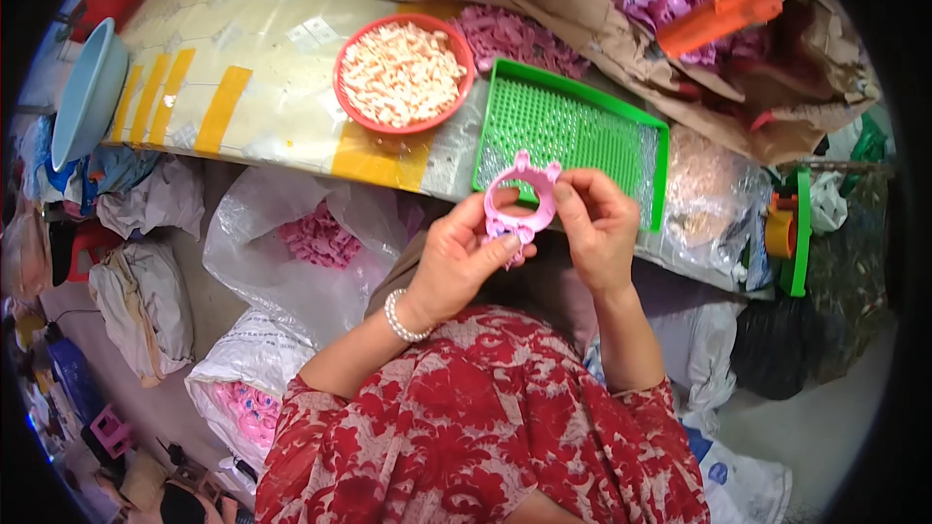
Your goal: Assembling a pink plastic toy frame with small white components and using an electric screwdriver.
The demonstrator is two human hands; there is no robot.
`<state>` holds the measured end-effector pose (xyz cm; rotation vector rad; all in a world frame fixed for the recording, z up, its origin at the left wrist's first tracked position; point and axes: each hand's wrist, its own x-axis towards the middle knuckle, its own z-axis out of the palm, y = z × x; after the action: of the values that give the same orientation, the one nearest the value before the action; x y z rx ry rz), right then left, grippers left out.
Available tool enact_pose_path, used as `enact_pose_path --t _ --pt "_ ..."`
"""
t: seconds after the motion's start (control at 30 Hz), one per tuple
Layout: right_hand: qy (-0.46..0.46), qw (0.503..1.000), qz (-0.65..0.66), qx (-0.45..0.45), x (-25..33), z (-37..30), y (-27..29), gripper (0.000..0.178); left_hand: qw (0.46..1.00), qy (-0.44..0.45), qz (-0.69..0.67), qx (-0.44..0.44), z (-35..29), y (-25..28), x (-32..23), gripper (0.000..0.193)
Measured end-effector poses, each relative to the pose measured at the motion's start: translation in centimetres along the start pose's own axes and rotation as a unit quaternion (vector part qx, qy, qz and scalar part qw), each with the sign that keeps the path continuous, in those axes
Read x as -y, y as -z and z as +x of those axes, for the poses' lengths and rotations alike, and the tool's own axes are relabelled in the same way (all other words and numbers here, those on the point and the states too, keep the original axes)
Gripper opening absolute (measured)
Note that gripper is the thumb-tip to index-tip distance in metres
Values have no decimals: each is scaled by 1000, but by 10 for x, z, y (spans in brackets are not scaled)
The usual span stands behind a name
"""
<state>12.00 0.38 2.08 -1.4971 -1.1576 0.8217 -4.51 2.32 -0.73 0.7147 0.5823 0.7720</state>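
In front of my body I hold up a pink plastic ring-shaped piece point(530, 223), with two small ear-like tips on top and a small figure with dark marks at its lower end. My left hand point(449, 260) grips its lower left side, thumb over the figure. At the upper right of the ring, the thumb and forefinger of my right hand point(604, 231) pinch the edge by one ear; whether a small bit sits between these fingertips is hidden. Just beyond both hands lies a green perforated tray point(563, 131) on the table.
A red round basket point(401, 127) full of pale orange-white pieces stands left of the tray. Behind it, a brown paper sack point(621, 58) holds pink parts and an orange tool point(723, 15). A blue basin point(89, 97) leans far left. Below the table edge are a clear bag point(248, 218) and white sack point(262, 349).
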Motion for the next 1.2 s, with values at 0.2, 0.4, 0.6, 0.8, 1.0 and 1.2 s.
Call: enact_pose_path --t 0.2,0.4,0.6,0.8,1.0,1.2 --pt "13 999 9 47 7 8 -6 11 998 -8 61 5 -4 7 -2 30" --pt "72 989 -71 105 15 50 -20 12 999 -22 27 -20 -8 24 -11 29" --pt "241 937 -232 102 26 109 -53 9 999 -24 39 -27 -14 37 -13 29" --pt "373 818 -416 132 24 142 -80 10 997 -19 48 -65 -15 47 -21 27" --pt "382 809 -421 149 18 150 -87 10 995 -23 61 -74 -14 53 -26 28" --pt "378 810 -421 156 10 152 -87 9 996 -26 50 -73 -11 52 -24 27"
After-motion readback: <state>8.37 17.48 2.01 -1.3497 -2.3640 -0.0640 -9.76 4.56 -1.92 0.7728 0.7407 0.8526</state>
